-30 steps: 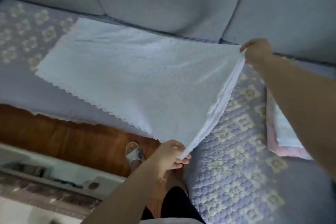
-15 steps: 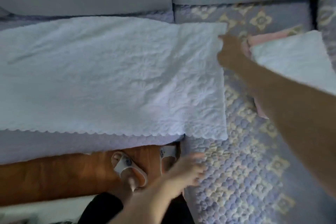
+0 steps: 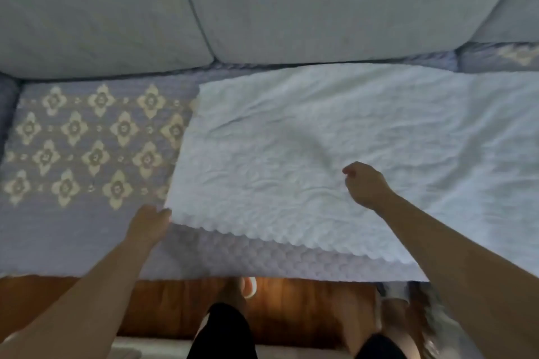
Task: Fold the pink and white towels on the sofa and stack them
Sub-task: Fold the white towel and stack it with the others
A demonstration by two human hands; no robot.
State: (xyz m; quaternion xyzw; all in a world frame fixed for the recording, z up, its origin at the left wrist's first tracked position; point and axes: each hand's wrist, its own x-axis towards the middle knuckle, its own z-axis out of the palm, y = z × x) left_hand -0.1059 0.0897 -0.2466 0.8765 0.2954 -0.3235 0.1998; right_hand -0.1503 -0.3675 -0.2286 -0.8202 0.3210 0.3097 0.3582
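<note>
- Both hands have let go of the white towel's right end since a second ago; the view has swung along the sofa, and the pink and white pile beside that end is now out of sight
- The left hand (image 3: 150, 224) now lies at the towel's near left corner, fingers fairly straight and touching the edge; I cannot tell if it pinches the cloth
- The right hand (image 3: 366, 183) is over the middle of the towel with its fingers curled in; it is too blurry to tell if it grips the cloth or holds nothing
- The white towel (image 3: 335, 140) lies spread out flat on the sofa seat, a long shape that runs off the right side of the view
- It looks bumpy and puffy, with soft wrinkles near the middle
- Its near edge is wavy, like a row of little round scallops, and two layers show there, one just under the other
- The seat cover (image 3: 81, 140) is a soft purple quilt with cream flower shapes in rows; the bare part is left of the towel
- The back cushions (image 3: 320, 3) are plain grey, smooth and fat
- Below the seat is a brown wooden floor (image 3: 306, 303) with a shiny spot
- A white slipper (image 3: 249, 288) pokes out there, and dark trousers (image 3: 224, 332) show at the bottom
</note>
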